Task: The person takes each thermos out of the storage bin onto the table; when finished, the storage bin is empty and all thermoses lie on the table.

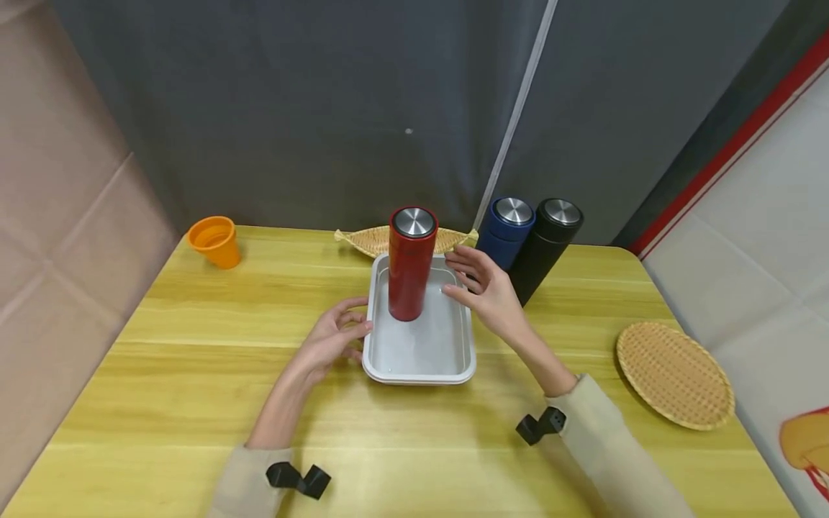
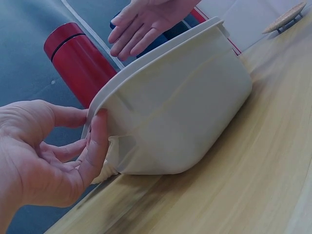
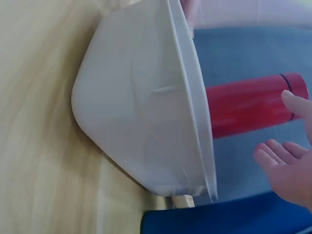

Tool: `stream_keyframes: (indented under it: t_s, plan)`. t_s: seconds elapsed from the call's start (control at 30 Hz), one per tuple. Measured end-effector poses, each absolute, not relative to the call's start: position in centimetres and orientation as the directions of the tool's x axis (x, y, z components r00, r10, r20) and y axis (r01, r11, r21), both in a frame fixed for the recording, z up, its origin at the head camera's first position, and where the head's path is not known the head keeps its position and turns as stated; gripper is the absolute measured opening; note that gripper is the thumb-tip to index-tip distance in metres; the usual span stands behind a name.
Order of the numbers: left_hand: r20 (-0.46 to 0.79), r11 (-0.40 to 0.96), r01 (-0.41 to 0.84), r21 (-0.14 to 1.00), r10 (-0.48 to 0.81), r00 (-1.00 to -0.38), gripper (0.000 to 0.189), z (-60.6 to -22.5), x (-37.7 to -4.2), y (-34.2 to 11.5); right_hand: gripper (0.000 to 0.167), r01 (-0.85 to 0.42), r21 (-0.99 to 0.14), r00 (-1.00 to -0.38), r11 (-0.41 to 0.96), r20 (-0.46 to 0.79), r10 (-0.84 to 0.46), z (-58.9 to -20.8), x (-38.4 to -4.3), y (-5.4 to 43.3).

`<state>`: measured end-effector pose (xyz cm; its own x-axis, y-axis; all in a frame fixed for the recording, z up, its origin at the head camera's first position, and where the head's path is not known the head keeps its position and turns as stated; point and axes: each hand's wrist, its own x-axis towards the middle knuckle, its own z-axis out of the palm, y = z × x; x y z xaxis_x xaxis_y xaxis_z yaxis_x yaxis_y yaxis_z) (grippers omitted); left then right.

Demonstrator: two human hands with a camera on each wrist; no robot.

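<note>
A red flask (image 1: 411,273) with a silver-topped cap stands upright within the rim of a whitish rectangular plastic container (image 1: 421,363). At the container's left side, my left hand (image 1: 329,338) pinches the rim between thumb and fingers, as the left wrist view shows. My right hand (image 1: 491,295) hovers over the container's right edge, fingers spread and parted from the thumb. In the right wrist view, that hand (image 3: 292,170) is beside the red flask (image 3: 248,105) and holds nothing. Whether the flask rests on a lid or on the container's floor, I cannot tell.
Behind the container lies a boat-shaped woven basket (image 1: 363,239). A blue flask (image 1: 505,234) and a black flask (image 1: 540,255) stand just beyond my right hand. An orange cup (image 1: 220,248) is at the back left, and a round woven tray (image 1: 673,374) lies at the right.
</note>
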<state>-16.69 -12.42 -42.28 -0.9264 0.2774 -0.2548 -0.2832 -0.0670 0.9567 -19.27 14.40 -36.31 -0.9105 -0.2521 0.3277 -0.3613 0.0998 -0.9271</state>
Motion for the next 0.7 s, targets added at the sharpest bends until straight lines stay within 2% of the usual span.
stream_keyframes:
  t_s: [0.7]
  plan:
    - [-0.263,-0.041,-0.284,0.958,0.275,-0.925,0.053,-42.7,-16.9,-12.3,0.073,-0.245,-0.933,-0.968,0.265,0.219,-0.126,-37.5,-21.7,9.1]
